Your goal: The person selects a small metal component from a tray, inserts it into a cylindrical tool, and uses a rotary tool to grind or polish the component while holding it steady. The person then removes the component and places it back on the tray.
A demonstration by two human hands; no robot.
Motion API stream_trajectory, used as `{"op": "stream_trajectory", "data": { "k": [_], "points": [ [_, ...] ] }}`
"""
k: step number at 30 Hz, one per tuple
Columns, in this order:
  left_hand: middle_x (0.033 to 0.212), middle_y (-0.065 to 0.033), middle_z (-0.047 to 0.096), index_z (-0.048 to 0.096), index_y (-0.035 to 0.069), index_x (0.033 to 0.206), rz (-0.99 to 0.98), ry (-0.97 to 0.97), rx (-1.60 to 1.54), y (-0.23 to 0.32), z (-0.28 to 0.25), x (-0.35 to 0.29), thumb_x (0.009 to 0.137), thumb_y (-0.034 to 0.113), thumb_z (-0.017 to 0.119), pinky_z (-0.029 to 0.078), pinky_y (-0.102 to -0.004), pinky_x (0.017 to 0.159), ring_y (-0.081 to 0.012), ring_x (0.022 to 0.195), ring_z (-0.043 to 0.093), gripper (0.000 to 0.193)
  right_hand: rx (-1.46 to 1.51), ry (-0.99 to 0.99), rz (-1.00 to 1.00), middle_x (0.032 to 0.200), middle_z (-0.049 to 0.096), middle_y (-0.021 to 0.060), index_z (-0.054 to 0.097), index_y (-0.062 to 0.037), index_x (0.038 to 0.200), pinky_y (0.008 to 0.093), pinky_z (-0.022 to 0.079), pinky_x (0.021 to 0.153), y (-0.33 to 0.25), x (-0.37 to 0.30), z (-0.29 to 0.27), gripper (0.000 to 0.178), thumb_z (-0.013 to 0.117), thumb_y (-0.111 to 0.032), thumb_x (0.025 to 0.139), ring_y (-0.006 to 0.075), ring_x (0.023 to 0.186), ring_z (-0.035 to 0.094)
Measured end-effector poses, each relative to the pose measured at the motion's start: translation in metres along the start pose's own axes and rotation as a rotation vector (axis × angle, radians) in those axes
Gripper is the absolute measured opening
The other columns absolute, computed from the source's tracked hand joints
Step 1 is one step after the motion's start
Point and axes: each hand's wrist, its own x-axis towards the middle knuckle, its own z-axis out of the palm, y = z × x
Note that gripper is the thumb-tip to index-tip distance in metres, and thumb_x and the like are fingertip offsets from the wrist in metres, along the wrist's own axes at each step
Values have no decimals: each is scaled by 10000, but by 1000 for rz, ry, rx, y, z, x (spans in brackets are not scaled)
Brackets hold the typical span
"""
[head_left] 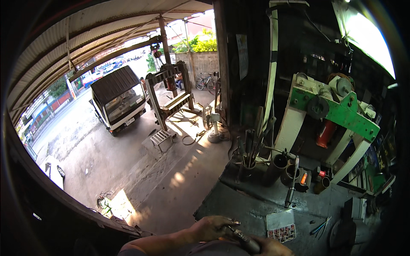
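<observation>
Low in the view, my left hand has its fingers closed around a small shiny metal part; only its end shows past the fingertips. My right hand, partly cut off by the lower edge, grips a dark cylindrical hand tool with a narrow nose pointing toward the left hand. I cannot make out the tool's exact kind. Just beyond my right hand, an open clear organizer box with small red pieces in its compartments lies on the dark workbench. Blue-handled pliers rest to its right.
Metal cups with rods stand at the bench's back, beside a long-handled tool and an orange item. Behind is a green and white press frame. A bench grinder-like dark shape is at right. A fan and truck stand left.
</observation>
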Motion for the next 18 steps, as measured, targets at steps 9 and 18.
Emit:
{"op": "stream_trajectory", "data": {
  "k": [9, 18],
  "points": [
    [1325, -160, 819, 804, 81, 1352, -85, 170, 208, 5, 32, -3, 973, 148, 798, 666, -437, 1042, -356, 1206, 806, 385, -56, 1, 67, 1378, 775, 308, 652, -119, 1571, 554, 579, 1089, -8, 1, -1, 847, 885, -418, 814, 497, 1303, 736],
    [1289, -145, 816, 777, 106, 1385, -165, 87, 339, 6, 32, -4, 991, 217, 804, 658, -465, 1024, -367, 1173, 798, 411, -34, -26, 119, 1355, 792, 280, 703, -140, 1512, 558, 581, 1051, -23, 0, -3, 771, 892, -500, 856, 483, 1285, 747]
  ]
}}
